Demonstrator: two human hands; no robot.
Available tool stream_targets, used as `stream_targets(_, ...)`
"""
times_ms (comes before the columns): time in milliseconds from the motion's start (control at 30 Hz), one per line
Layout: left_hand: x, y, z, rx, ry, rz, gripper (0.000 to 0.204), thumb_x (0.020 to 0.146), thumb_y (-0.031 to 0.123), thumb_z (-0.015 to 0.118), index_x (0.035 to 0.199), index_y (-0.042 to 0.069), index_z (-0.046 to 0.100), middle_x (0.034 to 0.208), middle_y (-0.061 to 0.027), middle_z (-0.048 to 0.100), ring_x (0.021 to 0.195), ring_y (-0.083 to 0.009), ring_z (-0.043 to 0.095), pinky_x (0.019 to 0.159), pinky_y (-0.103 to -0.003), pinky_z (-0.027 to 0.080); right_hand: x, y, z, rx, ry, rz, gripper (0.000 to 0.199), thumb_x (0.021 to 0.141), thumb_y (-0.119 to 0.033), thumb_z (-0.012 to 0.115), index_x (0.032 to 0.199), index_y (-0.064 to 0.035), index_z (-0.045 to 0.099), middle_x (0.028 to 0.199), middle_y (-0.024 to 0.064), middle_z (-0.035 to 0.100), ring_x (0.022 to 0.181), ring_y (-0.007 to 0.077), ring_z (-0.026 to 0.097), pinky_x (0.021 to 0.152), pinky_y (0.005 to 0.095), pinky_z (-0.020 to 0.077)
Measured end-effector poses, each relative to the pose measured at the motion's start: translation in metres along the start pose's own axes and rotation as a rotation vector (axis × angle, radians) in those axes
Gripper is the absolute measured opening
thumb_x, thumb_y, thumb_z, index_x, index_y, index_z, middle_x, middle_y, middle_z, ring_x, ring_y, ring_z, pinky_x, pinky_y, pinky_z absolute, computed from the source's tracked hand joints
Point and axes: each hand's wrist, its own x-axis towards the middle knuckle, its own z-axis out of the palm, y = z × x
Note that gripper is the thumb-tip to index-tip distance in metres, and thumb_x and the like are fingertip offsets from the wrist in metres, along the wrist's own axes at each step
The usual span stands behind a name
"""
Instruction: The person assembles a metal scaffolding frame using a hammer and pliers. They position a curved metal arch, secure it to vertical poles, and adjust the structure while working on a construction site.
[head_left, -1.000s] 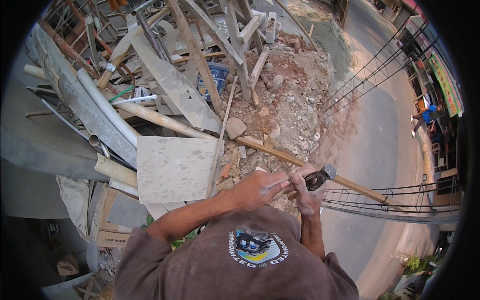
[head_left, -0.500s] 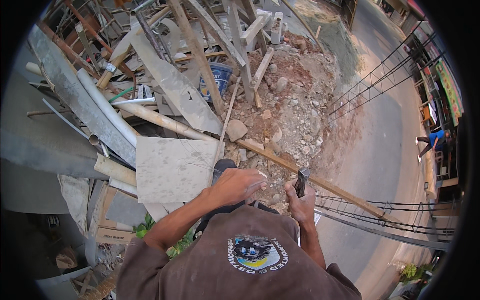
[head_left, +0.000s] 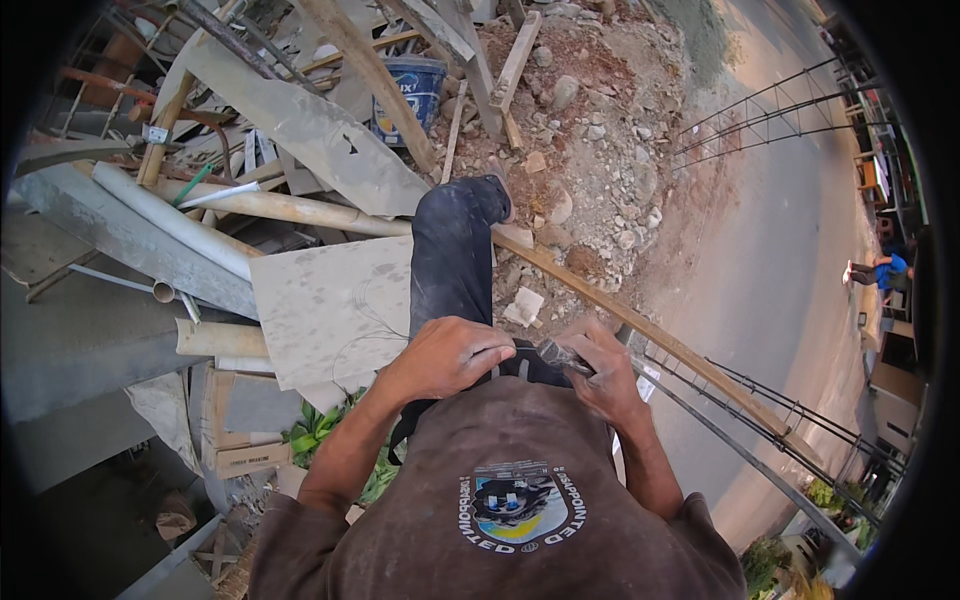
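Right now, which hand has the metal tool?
The right hand: it grips the metal tool, whose head points toward the left hand, which holds no such tool.

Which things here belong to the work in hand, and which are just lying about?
In use:
- metal-headed tool, held in the right hand
- thin wire, apparently pinched in the left hand

Apparently just lying about:
- blue bucket
- pale board
- white pipe
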Motion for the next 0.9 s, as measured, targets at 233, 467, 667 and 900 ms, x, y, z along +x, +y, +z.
stream_targets(233, 0.07, -0.062, -0.071, -0.088, -0.066, -0.091, 0.023, 0.098, 0.02, 0.061, 0.105, 0.003, 0.074, 0.1, -0.0156, 0.074, 0.089, -0.0384, 0.069, 0.078, -0.045, 0.054, 0.115, 0.05, 0.002, 0.023, -0.203, 0.01, 0.043, 0.074, 0.008, 0.069, 0.115, -0.0076, 0.069, 0.102, 0.0124, 0.064, 0.097, 0.034, 0.064, 0.084, 0.0419, 0.0518)
stream_targets(467, 0.171, -0.108, -0.19, -0.111, -0.083, -0.262, 0.023, 0.099, 0.022, 0.058, 0.109, 0.006, 0.071, 0.1, -0.0159, 0.073, 0.093, -0.0399, 0.067, 0.082, -0.049, 0.052, 0.296, 0.065, -0.038, -0.014, -0.398, 0.093, 0.042, 0.072, 0.006, 0.066, 0.112, -0.0073, 0.068, 0.098, 0.014, 0.06, 0.097, 0.0374, 0.063, 0.083, 0.0449, 0.052)
stream_targets(667, 0.222, -0.084, -0.297, -0.139, 0.056, -0.281, 0.025, 0.101, 0.025, 0.058, 0.111, 0.007, 0.073, 0.101, -0.0157, 0.073, 0.095, -0.0392, 0.068, 0.083, -0.047, 0.053, 0.435, 0.027, -0.098, -0.031, -0.472, -0.015, 0.034, 0.075, 0.007, 0.066, 0.107, -0.0041, 0.068, 0.093, 0.0182, 0.059, 0.088, 0.042, 0.062, 0.076, 0.0471, 0.051)
stream_targets(900, 0.237, -0.06, -0.349, -0.103, 0.247, -0.417, 0.028, 0.102, 0.03, 0.057, 0.111, 0.007, 0.07, 0.101, -0.0144, 0.071, 0.097, -0.0385, 0.066, 0.083, -0.049, 0.051, 0.526, -0.005, -0.141, -0.1, -0.538, -0.013, 0.023, 0.078, 0.004, 0.064, 0.099, -0.0028, 0.065, 0.089, 0.0187, 0.056, 0.082, 0.0426, 0.059, 0.071, 0.05, 0.0478)
